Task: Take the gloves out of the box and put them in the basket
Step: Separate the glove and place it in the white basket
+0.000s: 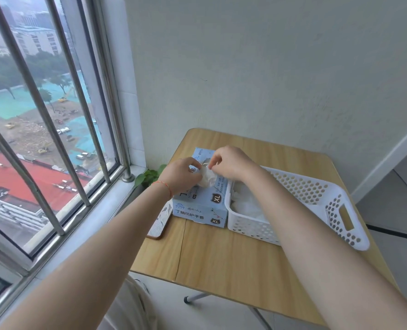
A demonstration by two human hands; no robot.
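Both the left hand (182, 173) and right hand (228, 163) pinched a white glove (207, 178) between them above the box (201, 206), beside the basket (316, 194)

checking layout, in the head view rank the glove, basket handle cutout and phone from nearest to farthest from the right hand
1. Glove: at the right hand, over the box.
2. Phone: left of the box, near table edge.
3. Basket handle cutout: far right end of the basket; close to the phone's rank.
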